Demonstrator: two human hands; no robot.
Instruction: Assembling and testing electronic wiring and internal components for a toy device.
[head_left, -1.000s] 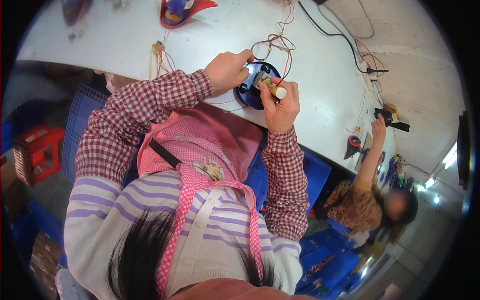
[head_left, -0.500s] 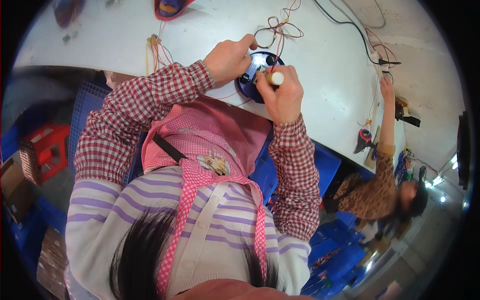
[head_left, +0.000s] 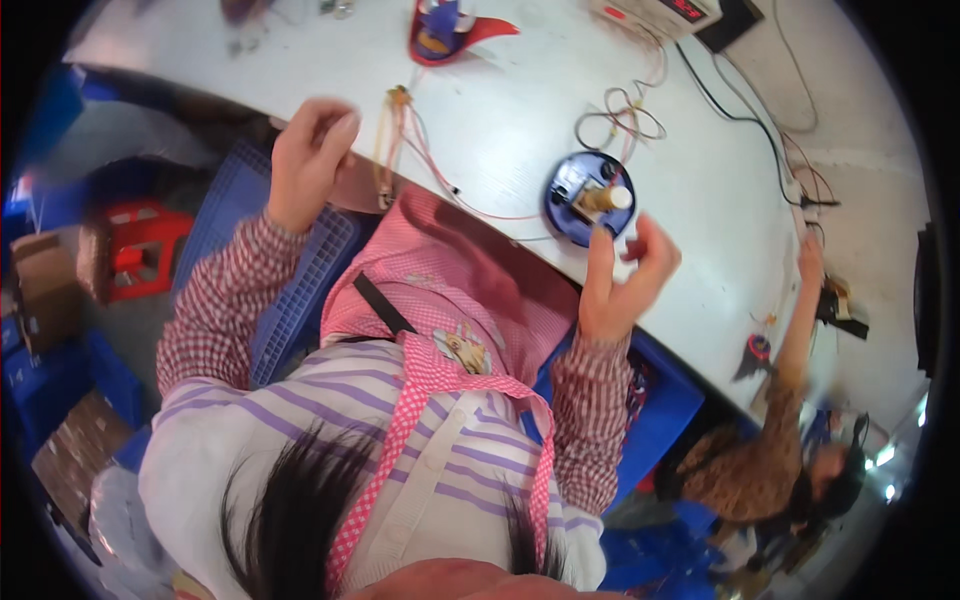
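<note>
Near the front edge of the white, flat worktop (head_left: 715, 215) I have the round blue plastic dish (head_left: 583, 164) in view, lying with its inside facing up. As far as I can judge, the work is partway along: the stubby cream cylinder (head_left: 610, 198) sits inside the dish, beside dark round parts, and thin red wires (head_left: 490, 212) run to its left side. The dish has no cover on, so closing it up looks undone, and I cannot tell whether the cylinder is fixed or just resting.

My right hand (head_left: 628, 285) is spread, thumb and fingers parted, with nothing in its grasp; its thumb tip is at the near rim, touching or not I cannot say. My left hand (head_left: 308, 165), well apart from the dish, is blurred and loosely curled; whether it pinches something small is unclear.

Farther back, the red curved shell (head_left: 425, 40) holds a purple piece. On my left, I see a blue plastic mesh crate (head_left: 300, 310) and a brown cardboard box (head_left: 50, 285), its contents hidden from me.
</note>
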